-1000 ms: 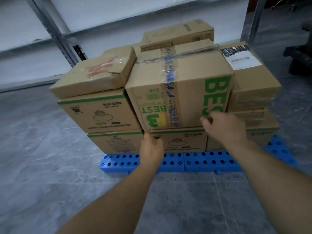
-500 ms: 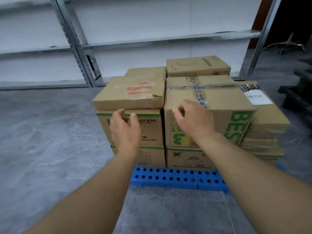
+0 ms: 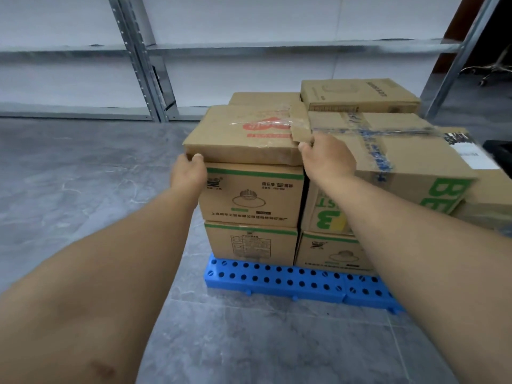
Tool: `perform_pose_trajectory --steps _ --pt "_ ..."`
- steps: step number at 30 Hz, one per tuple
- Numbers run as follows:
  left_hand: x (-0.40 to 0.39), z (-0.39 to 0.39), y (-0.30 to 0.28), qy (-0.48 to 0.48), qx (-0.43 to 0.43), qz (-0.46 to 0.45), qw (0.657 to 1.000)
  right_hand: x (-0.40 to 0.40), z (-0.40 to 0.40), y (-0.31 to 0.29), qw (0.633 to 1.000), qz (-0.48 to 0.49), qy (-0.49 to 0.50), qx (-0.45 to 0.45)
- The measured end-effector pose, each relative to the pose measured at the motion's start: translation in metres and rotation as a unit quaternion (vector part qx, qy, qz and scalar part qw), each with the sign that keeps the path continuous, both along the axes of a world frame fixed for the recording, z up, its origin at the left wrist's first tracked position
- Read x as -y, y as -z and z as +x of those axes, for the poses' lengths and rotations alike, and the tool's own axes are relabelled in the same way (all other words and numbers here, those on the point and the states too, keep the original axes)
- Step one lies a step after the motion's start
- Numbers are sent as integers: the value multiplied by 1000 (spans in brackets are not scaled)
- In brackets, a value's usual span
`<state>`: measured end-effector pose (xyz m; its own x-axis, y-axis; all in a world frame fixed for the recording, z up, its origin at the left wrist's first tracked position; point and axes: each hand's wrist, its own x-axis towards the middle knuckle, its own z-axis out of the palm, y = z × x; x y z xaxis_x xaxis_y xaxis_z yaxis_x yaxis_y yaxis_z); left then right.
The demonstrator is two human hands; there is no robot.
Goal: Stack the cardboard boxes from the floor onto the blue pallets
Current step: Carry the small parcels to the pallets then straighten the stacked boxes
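Note:
A stack of cardboard boxes stands on the blue pallet [image 3: 277, 278]. On top at the left lies a flat box with red print [image 3: 243, 134], resting on two green-striped lamp boxes [image 3: 252, 195]. My left hand [image 3: 188, 173] grips the flat box's near left corner. My right hand [image 3: 325, 157] holds its near right corner, by a torn flap. Beside it sits the taped box with green BEST lettering [image 3: 401, 164], and another box [image 3: 357, 95] rests behind it.
Grey tiled floor [image 3: 83, 189] spreads to the left and in front of the pallet. Metal shelving uprights [image 3: 144, 67] and a white wall stand behind the stack. A chair base [image 3: 493, 67] shows at the far right, with a dark object at the right edge.
Both hands left the BEST box, moved left and up, and now hold the two near corners of the flat red-printed box. The view has shifted left and drawn closer.

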<state>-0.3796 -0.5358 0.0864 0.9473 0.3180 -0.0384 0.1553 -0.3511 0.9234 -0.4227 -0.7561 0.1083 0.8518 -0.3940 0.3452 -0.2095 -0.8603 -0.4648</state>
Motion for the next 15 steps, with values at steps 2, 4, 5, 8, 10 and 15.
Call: perform_pose_trajectory --steps 2,4,5,8,10,15 --pt "3 1 3 -11 9 -11 1000 -2 1 0 1000 3 2 5" --pt "5 3 5 -26 6 -32 999 -5 2 1 1000 5 1 16" --pt "5 4 4 -36 1 -46 998 -6 3 2 1000 6 1 26" --pt "-1 15 -2 -59 -13 -61 996 -5 4 4 999 6 5 48" --pt "-6 21 -6 -49 -17 -46 998 -1 3 4 999 -2 -2 45" --pt "-3 24 -6 0 8 -67 998 8 -2 3 999 -17 -41 11"
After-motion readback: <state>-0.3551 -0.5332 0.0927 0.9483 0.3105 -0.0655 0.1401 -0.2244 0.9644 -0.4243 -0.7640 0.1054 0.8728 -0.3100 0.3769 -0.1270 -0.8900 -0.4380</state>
